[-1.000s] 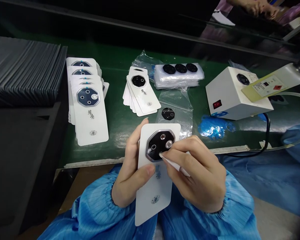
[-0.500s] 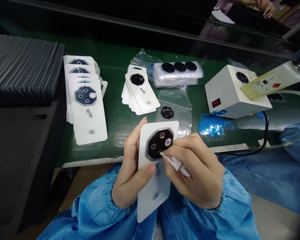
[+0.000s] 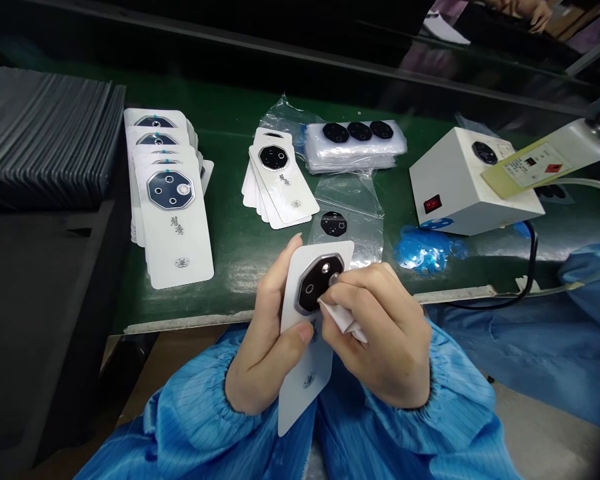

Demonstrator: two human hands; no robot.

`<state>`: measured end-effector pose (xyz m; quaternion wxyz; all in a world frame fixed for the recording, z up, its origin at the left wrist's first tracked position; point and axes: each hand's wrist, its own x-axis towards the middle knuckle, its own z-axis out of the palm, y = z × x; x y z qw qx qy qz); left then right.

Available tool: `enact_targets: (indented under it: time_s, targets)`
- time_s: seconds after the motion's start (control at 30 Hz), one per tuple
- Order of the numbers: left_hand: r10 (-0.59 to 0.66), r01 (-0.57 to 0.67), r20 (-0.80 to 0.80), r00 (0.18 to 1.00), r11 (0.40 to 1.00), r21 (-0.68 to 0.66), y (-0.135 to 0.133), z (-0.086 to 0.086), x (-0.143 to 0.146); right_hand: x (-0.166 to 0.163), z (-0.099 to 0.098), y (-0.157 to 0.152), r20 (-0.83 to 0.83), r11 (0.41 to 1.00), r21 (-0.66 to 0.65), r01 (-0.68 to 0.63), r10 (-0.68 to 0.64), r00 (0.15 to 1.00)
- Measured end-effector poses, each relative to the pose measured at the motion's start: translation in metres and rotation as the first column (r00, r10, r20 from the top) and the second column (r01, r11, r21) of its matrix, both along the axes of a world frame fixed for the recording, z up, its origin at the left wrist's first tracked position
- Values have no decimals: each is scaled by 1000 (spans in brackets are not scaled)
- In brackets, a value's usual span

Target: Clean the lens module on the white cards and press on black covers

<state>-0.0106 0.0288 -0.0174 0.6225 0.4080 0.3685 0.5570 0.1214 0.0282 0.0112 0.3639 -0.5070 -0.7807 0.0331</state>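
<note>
A white phone back cover point(image 3: 300, 393) with a black octagonal camera lens panel point(image 3: 313, 287) is tilted up in front of me. My left hand point(image 3: 265, 347) grips it along the left edge, thumb on the front face. Pinched in my right hand point(image 3: 387, 340) is a folded white wipe point(image 3: 345, 319), its tip against the lower right of the lens panel. My fingers hide part of that panel. Behind the cover, on the bench, lies a clear plastic bag point(image 3: 365, 207) with a black lens disc point(image 3: 334, 224) on it.
Fanned phone back covers lie in a left stack point(image 3: 180, 227) and a middle stack point(image 3: 285, 190). Packed lens panels point(image 3: 355, 143), blue film discs point(image 3: 425, 250) and a white switch box point(image 3: 460, 180) with a tilted bottle point(image 3: 540, 163) stand right. Dark trays point(image 3: 45, 140) fill the left.
The cover has turned slightly, its lens panel now seen more from the side. My right hand has shifted a little left with the wipe, covering more of the panel.
</note>
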Motion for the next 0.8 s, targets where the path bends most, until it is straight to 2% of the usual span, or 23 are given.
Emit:
enact_targets:
  time_s: [0.13, 0.27, 0.4, 0.5, 0.8]
  targets:
    - [36, -36, 12, 999, 998, 46, 0, 0, 4, -1, -2, -1, 6, 999, 10, 33, -33, 999]
    - [8, -5, -25, 1000, 994, 111, 1, -3, 3, -1, -2, -1, 17, 999, 9, 33, -33, 999]
    - [-119, 149, -141, 983, 963, 226, 3, -10, -5, 0, 0, -2, 24, 1000, -5, 16, -16, 1000]
    - [-162, 222, -217, 963, 931, 291, 4, -14, -9, 0, 0, -2, 7, 1000, -5, 0, 0, 1000]
    - [-124, 209, -270, 955, 925, 317, 4, -12, -8, -2, -1, -1, 8, 999, -20, 36, -36, 999]
